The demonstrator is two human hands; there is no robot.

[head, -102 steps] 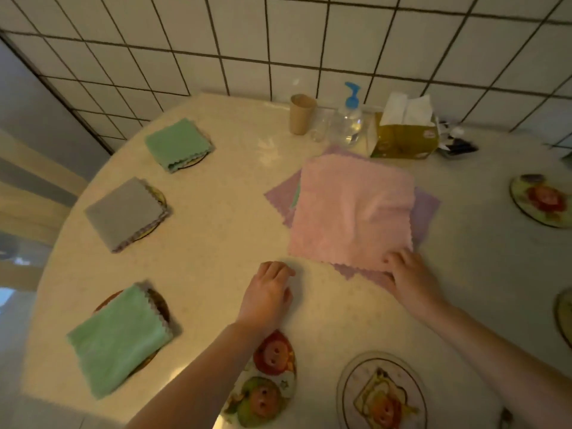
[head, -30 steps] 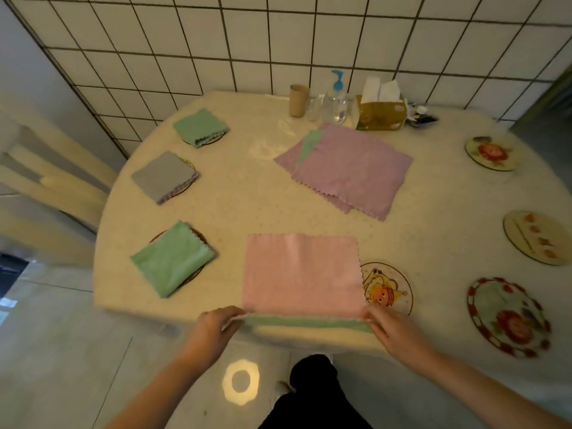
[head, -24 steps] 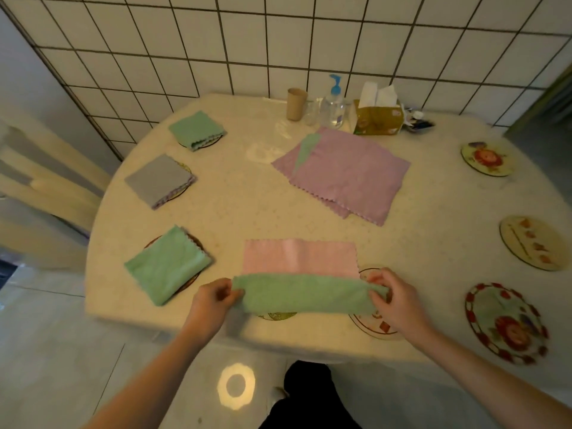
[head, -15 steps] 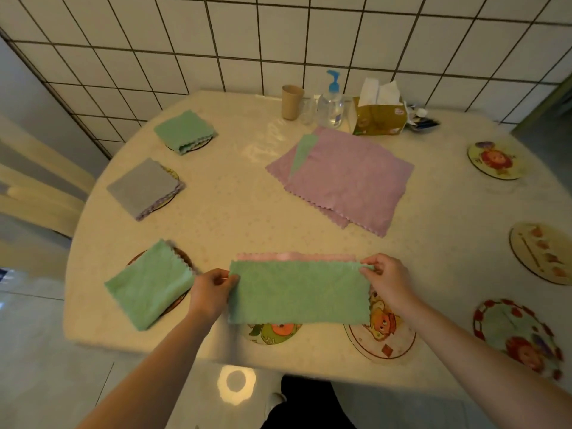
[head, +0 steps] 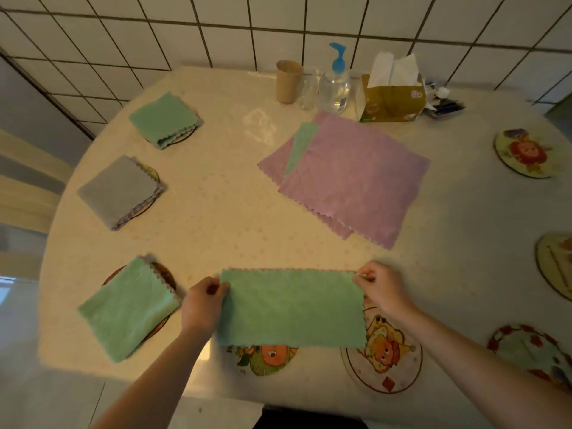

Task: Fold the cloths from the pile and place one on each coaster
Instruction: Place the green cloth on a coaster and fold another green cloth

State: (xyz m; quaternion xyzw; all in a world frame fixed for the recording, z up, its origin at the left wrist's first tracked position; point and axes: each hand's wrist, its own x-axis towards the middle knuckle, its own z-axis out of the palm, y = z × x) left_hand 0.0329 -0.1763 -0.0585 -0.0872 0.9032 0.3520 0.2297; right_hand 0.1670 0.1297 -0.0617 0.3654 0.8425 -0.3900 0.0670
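Low centre of the frame: half-folded green cloth [head: 292, 309], flat on the table [head: 216, 212], pink edge just showing along its far side. Pinched at its upper left corner by the left hand [head: 201, 301], thumb on top, fingers curled under. Pinched at its upper right corner by the right hand [head: 382, 287], fingertips closed tight on the edge. Near edge of the cloth overlapping two picture coasters: an orange-and-green coaster [head: 263, 359] at bottom centre, mostly bare, and a bear coaster [head: 382, 360] just to its right, touched only at its upper left.

Left side of the frame, three coasters already covered: folded green cloth [head: 128, 308] at lower left, folded grey cloth [head: 119, 190] above it, another folded green one [head: 164, 119] at upper left. Only thin arcs of each coaster peeking out beneath.

Centre right: pile [head: 349, 178] of flat purple cloths, a green strip poking out at its upper left edge.

Right edge: bare flower coaster [head: 523, 153] at upper right, a second coaster [head: 557, 264] cut off by the frame below it, a red-rimmed coaster [head: 532, 354] at lower right.

Top centre, against the tiled wall: brown cup [head: 289, 82], contents not visible; clear glass [head: 309, 92], apparently holding nothing; pump bottle [head: 335, 85] with blue top, clear liquid inside; tissue box [head: 391, 100] with white tissues standing out of the top. Small dark clutter just right of the box, too blurred to tell.
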